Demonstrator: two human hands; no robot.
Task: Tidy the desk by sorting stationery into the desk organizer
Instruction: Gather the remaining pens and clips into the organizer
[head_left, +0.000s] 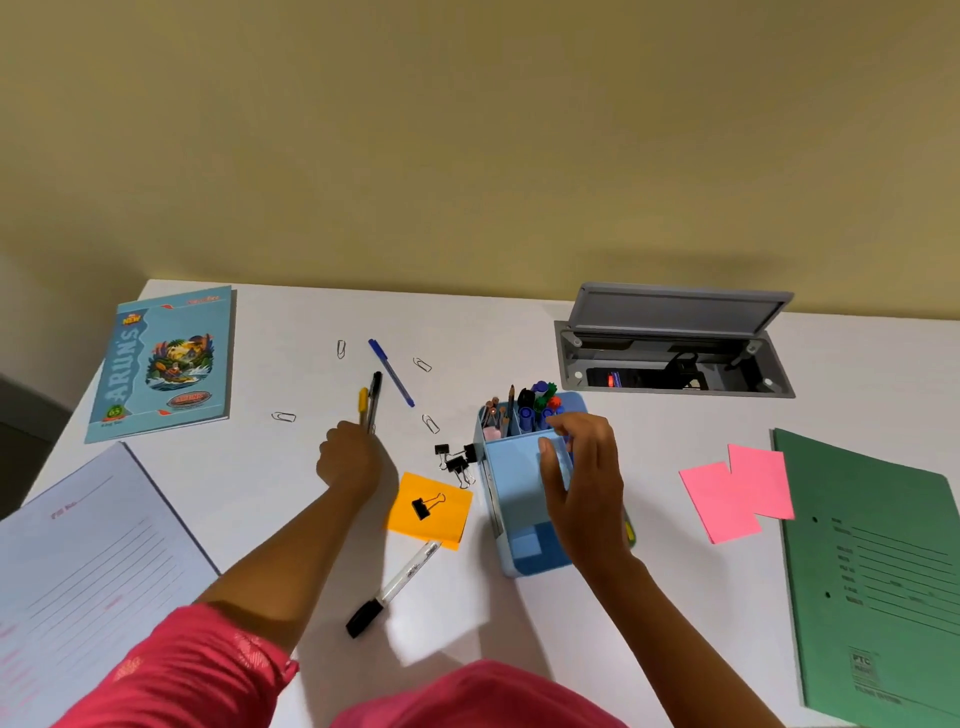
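A light blue desk organizer (511, 493) stands mid-desk, its back slots filled with pens, markers and pencils. My right hand (584, 478) is over it, pinching a blue sticky-note pad (558, 457) in its front compartment. My left hand (349, 457) grips two pens (370, 400), one yellow and one black, just left of the organizer. A blue pen (391, 372) lies beyond them. An orange sticky pad (430, 510) carries a black binder clip (426, 506). More binder clips (457, 462) lie beside the organizer. A black-capped white marker (395, 590) lies near me.
Several paper clips (430, 423) are scattered across the white desk (291, 493). A blue notebook (163, 364) sits far left, a lined open book (83, 566) near left. Pink sticky notes (737, 493) and a green folder (878, 582) lie right. An open cable hatch (675, 353) is behind.
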